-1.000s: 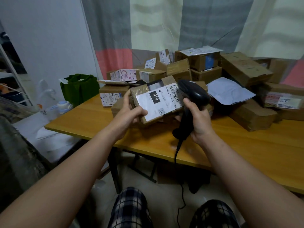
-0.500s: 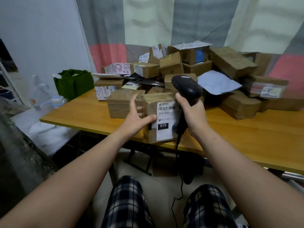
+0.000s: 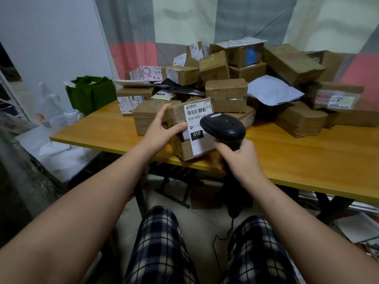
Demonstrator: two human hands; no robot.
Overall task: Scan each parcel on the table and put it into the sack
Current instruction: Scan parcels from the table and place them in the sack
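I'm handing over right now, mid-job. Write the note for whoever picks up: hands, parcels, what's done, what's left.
Left hand grips the parcel at the near edge of the table, with its label facing the camera.
Right hand holds the scanner, its head in front of the label.
The pile of other parcels lies on the table behind.
Done: one parcel is picked and presented to the scanner. Whether it has read cannot be told.
Left: put this parcel in the sack, then scan and bag the pile. No sack is clearly in view; a green bag stands past the table's left end.
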